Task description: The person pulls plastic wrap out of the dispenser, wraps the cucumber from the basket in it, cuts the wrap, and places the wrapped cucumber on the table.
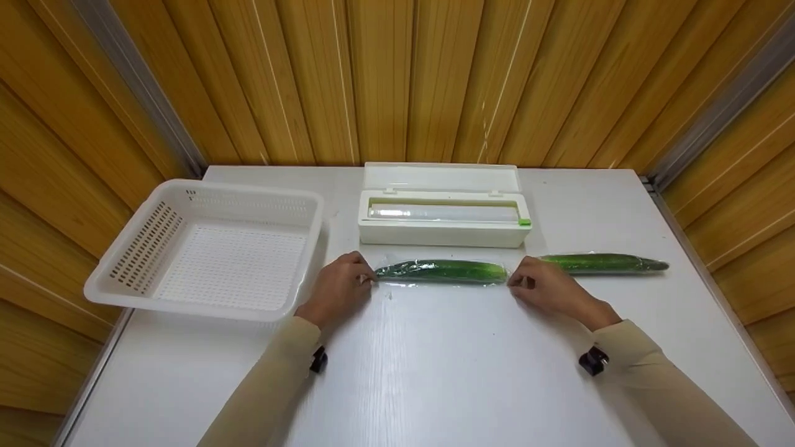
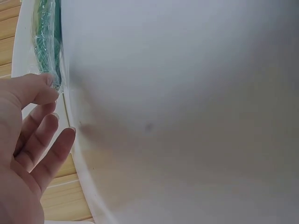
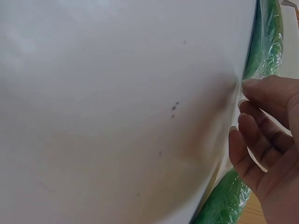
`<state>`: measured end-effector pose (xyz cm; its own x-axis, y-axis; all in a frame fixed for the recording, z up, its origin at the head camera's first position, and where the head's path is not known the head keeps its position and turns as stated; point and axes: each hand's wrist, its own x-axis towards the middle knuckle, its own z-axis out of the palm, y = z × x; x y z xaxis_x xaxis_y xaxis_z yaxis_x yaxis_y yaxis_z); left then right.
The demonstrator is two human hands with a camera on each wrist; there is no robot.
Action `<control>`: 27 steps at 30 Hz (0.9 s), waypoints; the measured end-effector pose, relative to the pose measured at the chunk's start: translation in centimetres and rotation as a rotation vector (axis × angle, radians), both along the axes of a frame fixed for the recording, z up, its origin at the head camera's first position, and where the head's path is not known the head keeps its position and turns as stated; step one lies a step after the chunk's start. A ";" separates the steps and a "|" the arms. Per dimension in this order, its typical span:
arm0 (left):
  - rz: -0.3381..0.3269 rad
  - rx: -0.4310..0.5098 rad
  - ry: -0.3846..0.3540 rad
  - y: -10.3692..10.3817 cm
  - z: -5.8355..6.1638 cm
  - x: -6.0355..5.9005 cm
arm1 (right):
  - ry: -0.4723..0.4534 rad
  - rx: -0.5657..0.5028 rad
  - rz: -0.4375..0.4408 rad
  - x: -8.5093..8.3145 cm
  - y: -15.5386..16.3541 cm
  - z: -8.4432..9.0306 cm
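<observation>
A cucumber (image 1: 444,271) in clear cling film lies crosswise on the white table between both hands. At its left end the left hand (image 1: 343,282) pinches the film between thumb and forefinger; the left wrist view shows the other fingers of this hand (image 2: 32,126) loosely bent. The right hand (image 1: 549,285) pinches the film at the opposite end, its thumb and forefinger meeting in the right wrist view beside the wrapped cucumber (image 3: 271,42). A second film-wrapped cucumber (image 1: 612,263) lies just beyond the right hand, its near end partly hidden by that hand.
Behind the cucumber stands a white cling film dispenser (image 1: 444,236), lid raised, with a film roll (image 1: 444,213) inside and a green slider (image 1: 524,221). A white perforated basket (image 1: 205,313) sits at the left. Wood-patterned panels (image 1: 385,81) enclose the table's (image 1: 435,372) back and sides.
</observation>
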<state>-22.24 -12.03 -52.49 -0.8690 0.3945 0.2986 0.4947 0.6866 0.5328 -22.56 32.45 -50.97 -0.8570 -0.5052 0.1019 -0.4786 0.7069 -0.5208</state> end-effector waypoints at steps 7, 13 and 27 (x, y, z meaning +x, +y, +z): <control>0.054 0.026 -0.079 0.3 -0.1 -0.3 | -0.013 -0.008 -0.062 -0.1 -0.3 0.0; 0.114 0.014 -0.101 1.0 -0.2 -0.5 | -0.009 0.022 -0.121 -0.3 -0.9 -0.2; 0.001 0.072 -0.001 1.7 -0.2 -0.9 | 0.012 -0.084 -0.061 0.0 -1.3 -0.6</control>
<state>-23.16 -10.34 -52.73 -0.8696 0.3715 0.3252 0.4937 0.6467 0.5814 -22.57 31.12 -51.59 -0.8845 -0.4410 0.1522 -0.4423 0.6891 -0.5740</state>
